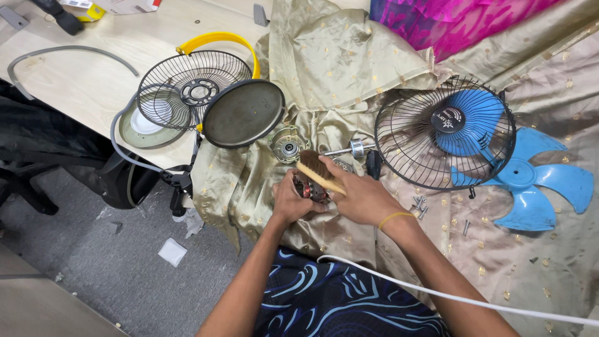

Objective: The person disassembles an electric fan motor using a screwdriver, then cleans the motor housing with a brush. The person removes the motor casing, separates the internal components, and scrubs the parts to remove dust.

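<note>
Brushing is the step now: my left hand (292, 201) grips the fan motor (310, 187) above the golden cloth (324, 68), my right hand (362, 198) clenches the wooden brush (317, 170). Next, I think, 1 slow turn of the motor.

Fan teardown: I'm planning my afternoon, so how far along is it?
Done: blue plastic fan blade, black wire grille and loose screws lie removed. In hand: left hand grips the copper-wound motor; right hand brushes it with a wooden brush. Left: everything remains unassembled.
</note>
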